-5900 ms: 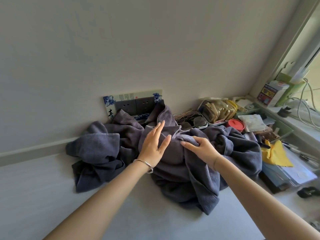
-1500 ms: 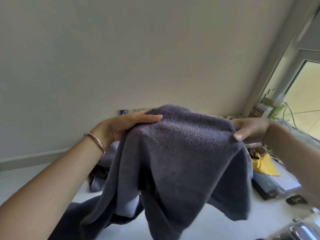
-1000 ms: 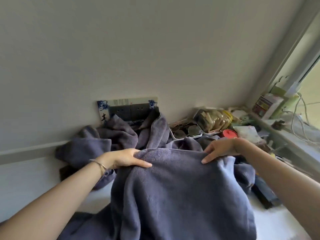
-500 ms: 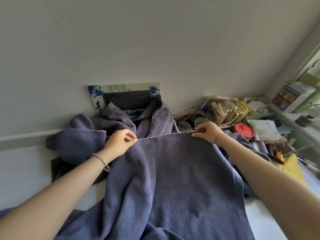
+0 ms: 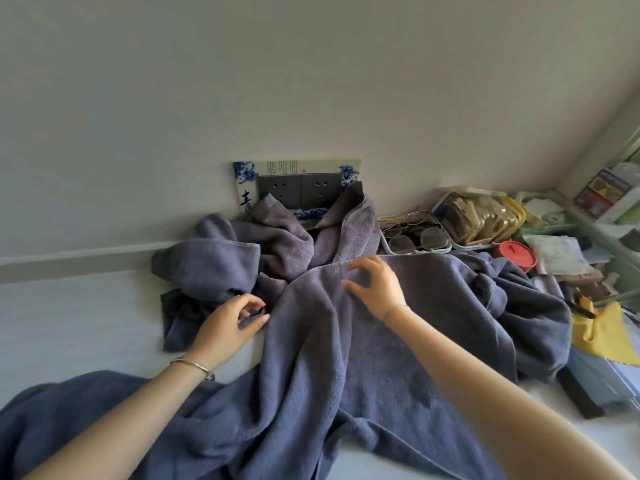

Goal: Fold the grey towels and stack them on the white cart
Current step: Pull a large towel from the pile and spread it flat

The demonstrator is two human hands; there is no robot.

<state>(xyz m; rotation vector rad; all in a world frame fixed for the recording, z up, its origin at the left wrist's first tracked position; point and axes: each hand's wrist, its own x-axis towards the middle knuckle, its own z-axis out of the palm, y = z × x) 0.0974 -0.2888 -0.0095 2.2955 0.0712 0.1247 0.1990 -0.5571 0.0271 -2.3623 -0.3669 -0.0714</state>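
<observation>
Grey towel (image 5: 363,341) looks soft, floppy and bulky: left hand (image 5: 225,327) and right hand (image 5: 377,289) rest loosely curled, gripping nothing; best pinched at far-edge corners.

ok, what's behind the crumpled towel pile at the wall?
Behind the towel pile, a grey double socket in a blue-and-white frame. Its lower edge is covered by towel.

Both my forearms are bare, with no sleeves showing anywhere up to the lower edge of the frame. On my left wrist, at lower left, I wear a thin silver-coloured bangle (image 5: 192,364). A very fine, pale chain bracelet (image 5: 397,309) circles my right wrist near the centre. My hands are ungloved.
</observation>
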